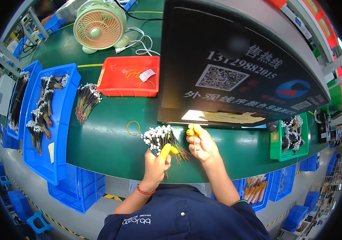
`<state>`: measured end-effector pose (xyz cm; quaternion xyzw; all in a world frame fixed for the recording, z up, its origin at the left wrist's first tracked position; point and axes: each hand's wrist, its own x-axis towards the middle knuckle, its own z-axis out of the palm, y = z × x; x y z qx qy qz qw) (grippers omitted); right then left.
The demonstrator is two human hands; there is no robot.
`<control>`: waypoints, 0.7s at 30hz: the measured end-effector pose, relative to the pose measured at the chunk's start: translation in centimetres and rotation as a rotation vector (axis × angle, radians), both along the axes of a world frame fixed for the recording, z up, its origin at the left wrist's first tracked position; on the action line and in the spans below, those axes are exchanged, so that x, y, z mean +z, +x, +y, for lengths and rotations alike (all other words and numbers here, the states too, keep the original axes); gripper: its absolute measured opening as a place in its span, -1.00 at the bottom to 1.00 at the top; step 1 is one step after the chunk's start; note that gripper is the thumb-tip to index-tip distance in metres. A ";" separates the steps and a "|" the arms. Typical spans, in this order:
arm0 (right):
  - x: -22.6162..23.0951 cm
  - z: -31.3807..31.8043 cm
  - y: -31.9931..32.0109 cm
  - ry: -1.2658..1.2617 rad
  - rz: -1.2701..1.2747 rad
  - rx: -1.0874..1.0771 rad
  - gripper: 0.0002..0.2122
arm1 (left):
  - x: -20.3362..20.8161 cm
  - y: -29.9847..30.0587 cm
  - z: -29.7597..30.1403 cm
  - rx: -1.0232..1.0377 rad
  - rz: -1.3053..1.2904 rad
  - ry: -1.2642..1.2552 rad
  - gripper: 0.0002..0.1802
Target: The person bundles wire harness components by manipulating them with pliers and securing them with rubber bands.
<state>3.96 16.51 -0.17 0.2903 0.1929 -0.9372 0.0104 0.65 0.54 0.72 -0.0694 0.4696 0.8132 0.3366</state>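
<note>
My left hand (pixel 154 168) is closed round a bundle of cable assemblies (pixel 163 138), thin dark and coloured wires with white plug connectors at the far end. Yellow finger cots cover fingertips on both hands. To its right, my right hand (pixel 203 146) pinches a thin yellowish strand (pixel 195 148) hanging below the fingertips; whether it is a rubber band or a wire I cannot tell. It is held apart from the bundle, just in front of a large black machine housing (pixel 235 52). A yellow rubber band (pixel 133 128) lies on the green table left of the bundle.
A red tray (pixel 129 93) holds several yellow bands and a paper scrap. Left of it lie another wire bundle (pixel 87 102) and a blue tray (pixel 69 132) of bundles. A fan (pixel 99 28) stands behind. At right sits a green bin (pixel 277 154) of wires.
</note>
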 end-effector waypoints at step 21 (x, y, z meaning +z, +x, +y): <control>0.5 -3.1 0.9 0.922 0.222 0.101 -0.87 | 0.1 0.3 0.6 -0.055 -0.065 0.019 -0.88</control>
